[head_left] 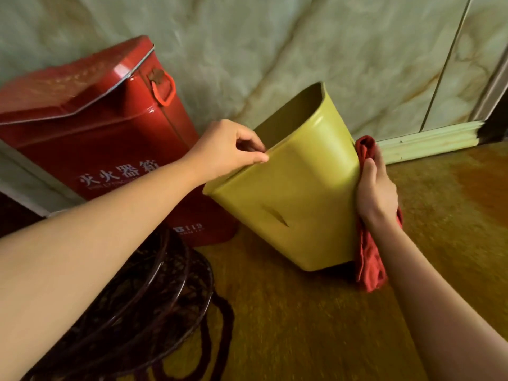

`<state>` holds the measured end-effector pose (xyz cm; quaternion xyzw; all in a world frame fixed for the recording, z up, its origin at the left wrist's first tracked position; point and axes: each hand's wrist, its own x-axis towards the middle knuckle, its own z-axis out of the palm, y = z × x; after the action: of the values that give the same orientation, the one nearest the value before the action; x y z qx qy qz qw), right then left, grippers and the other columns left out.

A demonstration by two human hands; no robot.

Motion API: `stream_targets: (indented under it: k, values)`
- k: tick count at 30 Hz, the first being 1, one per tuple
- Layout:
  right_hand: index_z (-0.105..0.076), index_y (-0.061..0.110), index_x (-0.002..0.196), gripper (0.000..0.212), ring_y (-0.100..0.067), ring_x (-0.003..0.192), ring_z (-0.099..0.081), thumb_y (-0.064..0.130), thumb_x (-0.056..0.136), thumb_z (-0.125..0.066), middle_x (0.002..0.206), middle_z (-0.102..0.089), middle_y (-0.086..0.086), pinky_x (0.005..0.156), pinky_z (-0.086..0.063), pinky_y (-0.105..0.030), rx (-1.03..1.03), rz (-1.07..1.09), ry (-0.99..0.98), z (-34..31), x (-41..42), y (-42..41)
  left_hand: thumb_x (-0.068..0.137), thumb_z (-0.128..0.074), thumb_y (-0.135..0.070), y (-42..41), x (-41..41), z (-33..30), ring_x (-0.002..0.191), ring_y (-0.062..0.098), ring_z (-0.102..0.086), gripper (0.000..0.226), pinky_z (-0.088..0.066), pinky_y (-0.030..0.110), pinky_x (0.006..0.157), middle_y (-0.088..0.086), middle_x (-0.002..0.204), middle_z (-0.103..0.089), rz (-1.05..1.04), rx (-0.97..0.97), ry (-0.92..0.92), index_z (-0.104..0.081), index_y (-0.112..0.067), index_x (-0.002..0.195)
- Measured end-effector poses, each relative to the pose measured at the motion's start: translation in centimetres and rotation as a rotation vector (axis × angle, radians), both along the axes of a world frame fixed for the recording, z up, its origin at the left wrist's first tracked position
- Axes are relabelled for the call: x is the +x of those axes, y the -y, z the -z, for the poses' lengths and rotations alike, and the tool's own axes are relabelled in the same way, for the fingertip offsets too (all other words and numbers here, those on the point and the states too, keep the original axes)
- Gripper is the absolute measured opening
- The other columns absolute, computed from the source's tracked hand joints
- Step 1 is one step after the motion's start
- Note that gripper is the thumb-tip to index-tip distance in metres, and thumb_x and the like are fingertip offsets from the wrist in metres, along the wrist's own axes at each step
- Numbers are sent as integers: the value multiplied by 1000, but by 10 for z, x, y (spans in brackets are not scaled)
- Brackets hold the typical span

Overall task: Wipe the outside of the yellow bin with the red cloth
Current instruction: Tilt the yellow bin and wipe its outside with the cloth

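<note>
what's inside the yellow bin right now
Only bare, shadowed inner wall shows through the tilted yellow bin's open mouth; nothing visible inside. Its bottom is hidden by the near wall.

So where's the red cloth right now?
In the head view, the red cloth is in the right hand, pressed against the right side of the yellow bin.

Indoor corridor corner: red fire-extinguisher box (90, 149), marble-pattern wall (302, 50).
</note>
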<state>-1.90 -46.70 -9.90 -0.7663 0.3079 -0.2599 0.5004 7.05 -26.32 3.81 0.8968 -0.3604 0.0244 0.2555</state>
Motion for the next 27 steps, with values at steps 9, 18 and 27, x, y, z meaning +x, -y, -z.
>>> stream_targets:
  k: [9, 18, 27]
  values:
    - [-32, 32, 139, 58, -20, 134, -37, 41, 83, -19, 146, -42, 0, 108, -27, -34, 57, 94, 213, 10, -6, -5, 66, -73, -25, 29, -10, 4, 51, -7, -52, 6, -36, 2, 53, -19, 58, -58, -70, -119, 31, -69, -24, 69]
    - [-21, 12, 143, 52, -11, 142, -15, 20, 92, -29, 147, -22, 6, 109, -6, -4, 33, -345, 348, 22, 11, -37, 71, -71, -16, 54, -11, 10, 53, -3, -52, 13, -44, 17, 61, -11, 62, -58, -103, -202, -182, -69, -12, 84]
    - [-21, 27, 141, 46, -14, 143, 12, 18, 97, -33, 157, -1, 3, 115, 7, -52, 201, -524, 121, 43, 17, -54, 76, -60, -1, 16, -14, 3, 71, 11, -61, 50, -47, 15, 58, -3, 75, -67, -122, 25, -556, -48, -15, 122]
